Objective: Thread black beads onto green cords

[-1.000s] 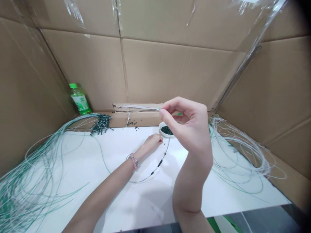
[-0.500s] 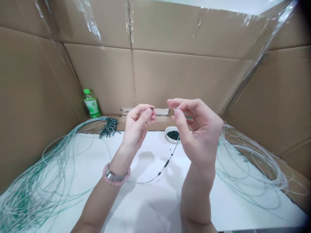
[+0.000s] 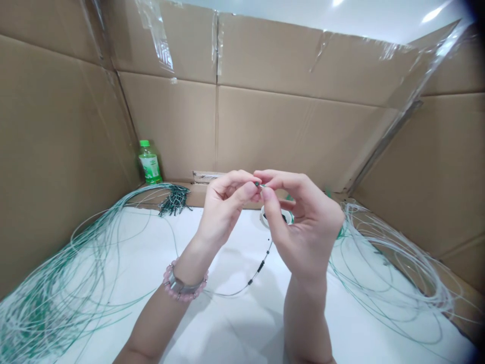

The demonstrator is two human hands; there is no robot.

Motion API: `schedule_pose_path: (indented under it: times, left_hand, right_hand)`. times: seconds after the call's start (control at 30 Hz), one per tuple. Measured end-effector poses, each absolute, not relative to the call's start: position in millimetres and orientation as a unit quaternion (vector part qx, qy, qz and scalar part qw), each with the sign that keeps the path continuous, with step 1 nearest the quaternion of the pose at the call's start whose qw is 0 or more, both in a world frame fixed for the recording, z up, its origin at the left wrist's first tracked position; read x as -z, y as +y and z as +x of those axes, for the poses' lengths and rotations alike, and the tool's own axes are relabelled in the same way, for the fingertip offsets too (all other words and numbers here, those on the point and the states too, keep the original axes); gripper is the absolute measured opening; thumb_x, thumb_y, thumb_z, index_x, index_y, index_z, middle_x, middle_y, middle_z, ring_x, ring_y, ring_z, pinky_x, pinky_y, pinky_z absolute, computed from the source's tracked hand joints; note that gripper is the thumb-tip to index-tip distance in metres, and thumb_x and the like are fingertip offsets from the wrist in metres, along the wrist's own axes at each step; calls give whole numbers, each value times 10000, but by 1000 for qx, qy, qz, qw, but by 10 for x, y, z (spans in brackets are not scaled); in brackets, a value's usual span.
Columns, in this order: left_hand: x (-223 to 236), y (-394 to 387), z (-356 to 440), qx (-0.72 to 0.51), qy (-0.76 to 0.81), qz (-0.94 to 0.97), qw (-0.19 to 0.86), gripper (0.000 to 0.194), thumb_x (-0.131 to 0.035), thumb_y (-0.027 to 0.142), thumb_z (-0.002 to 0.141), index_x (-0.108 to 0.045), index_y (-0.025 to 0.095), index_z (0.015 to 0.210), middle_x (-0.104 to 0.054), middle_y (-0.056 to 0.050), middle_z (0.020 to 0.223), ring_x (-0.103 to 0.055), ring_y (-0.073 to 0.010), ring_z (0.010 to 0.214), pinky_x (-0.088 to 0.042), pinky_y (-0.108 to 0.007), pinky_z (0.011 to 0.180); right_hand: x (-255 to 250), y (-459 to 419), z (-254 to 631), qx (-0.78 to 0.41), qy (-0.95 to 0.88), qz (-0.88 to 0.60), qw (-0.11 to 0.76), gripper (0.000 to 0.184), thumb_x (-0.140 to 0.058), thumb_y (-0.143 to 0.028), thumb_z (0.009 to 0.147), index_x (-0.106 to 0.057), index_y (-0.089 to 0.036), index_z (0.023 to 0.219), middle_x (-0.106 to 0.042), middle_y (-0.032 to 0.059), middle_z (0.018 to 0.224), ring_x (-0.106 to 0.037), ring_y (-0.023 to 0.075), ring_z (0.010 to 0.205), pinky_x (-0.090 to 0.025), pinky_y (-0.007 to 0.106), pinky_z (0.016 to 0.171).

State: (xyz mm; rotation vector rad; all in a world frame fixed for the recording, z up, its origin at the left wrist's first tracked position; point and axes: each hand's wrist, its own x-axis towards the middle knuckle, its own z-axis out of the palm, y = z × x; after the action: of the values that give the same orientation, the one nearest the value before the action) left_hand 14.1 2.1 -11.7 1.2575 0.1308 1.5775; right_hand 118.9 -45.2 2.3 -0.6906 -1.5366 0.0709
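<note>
We find the left hand [image 3: 223, 215] and the right hand [image 3: 306, 220] raised above the white desk [image 3: 227, 328], fingers curled and nearly closed, their fingertips meeting above and just before the round white bowl [image 3: 276, 217] of dark green beads. The left hand appears to pinch a small dark green bead [image 3: 258, 184] between thumb and forefinger. The right hand holds the pale tip of a thin green-white cord [image 3: 267, 250] against it; we cannot tell whether the tip has entered the bead. Below the bowl, the cord's long axis runs down from the right hand, then curves toward the left wrist, carrying spaced black beads [image 3: 254, 275]. The right hand is the nearer. Left of the bowl lies a loose bundle of green-white cords [image 3: 64, 283]; right of it, a pale cord coil [image 3: 390, 268].
</note>
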Motion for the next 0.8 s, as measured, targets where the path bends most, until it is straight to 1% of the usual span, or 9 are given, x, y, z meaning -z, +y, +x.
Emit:
schedule_pose_path:
  times: [0.23, 0.33, 0.37, 0.43, 0.57, 0.73, 0.8]
  left_hand:
    - [130, 14, 150, -668, 61, 526, 522, 70, -766, 300, 683, -727, 245, 704, -639, 14, 712, -592, -67, 621, -548, -174, 594]
    - [141, 16, 130, -670, 60, 543, 503, 37, -736, 289, 722, -729, 253, 732, -643, 16, 729, -597, -68, 640, -550, -175, 606]
    - [144, 18, 117, -671, 60, 554, 489, 20, -719, 274, 743, -730, 259, 751, -648, 18, 740, -601, -66, 652, -548, -172, 615]
    - [145, 20, 86, -676, 63, 583, 446, 54, -691, 230, 774, -733, 260, 789, -661, 15, 766, -610, -62, 680, -540, -160, 632]
    - [123, 13, 33, -693, 77, 624, 352, 101, -679, 157, 776, -736, 237, 802, -683, -3, 782, -629, -76, 724, -529, -161, 642]
    - [101, -5, 6, -698, 92, 639, 309, 130, -682, 121, 762, -741, 231, 803, -696, -7, 784, -642, -75, 706, -535, -148, 621]
    - [100, -13, -5, -700, 95, 641, 300, 134, -688, 121, 756, -744, 232, 803, -700, -9, 777, -646, -78, 697, -532, -141, 595]
  right_hand:
    - [-27, -449, 1200, -30, -686, -302, 662, 141, -600, -77, 787, -595, -201, 853, -687, 8, 955, -658, 117, 872, -594, 192, 631]
    - [-31, -451, 1211, -22, -689, -300, 659, 145, -609, -61, 775, -599, -186, 848, -689, 4, 953, -656, 103, 864, -588, 171, 640]
    - [-33, -454, 1213, -18, -690, -300, 658, 143, -610, -57, 773, -599, -182, 842, -691, 4, 952, -657, 100, 860, -586, 166, 643]
    - [-38, -462, 1213, -12, -692, -304, 654, 136, -607, -55, 773, -600, -180, 825, -694, 3, 943, -660, 98, 847, -585, 163, 645]
    - [-41, -477, 1201, -11, -690, -314, 652, 133, -590, -67, 787, -606, -195, 819, -698, -2, 913, -666, 108, 805, -601, 199, 654]
    - [-42, -474, 1210, -16, -687, -300, 662, 143, -614, -71, 785, -636, -210, 810, -711, -8, 898, -670, 117, 790, -592, 211, 626]
    - [-43, -475, 1225, -13, -685, -303, 663, 143, -631, -83, 784, -654, -223, 799, -716, -17, 855, -672, 123, 772, -586, 226, 628]
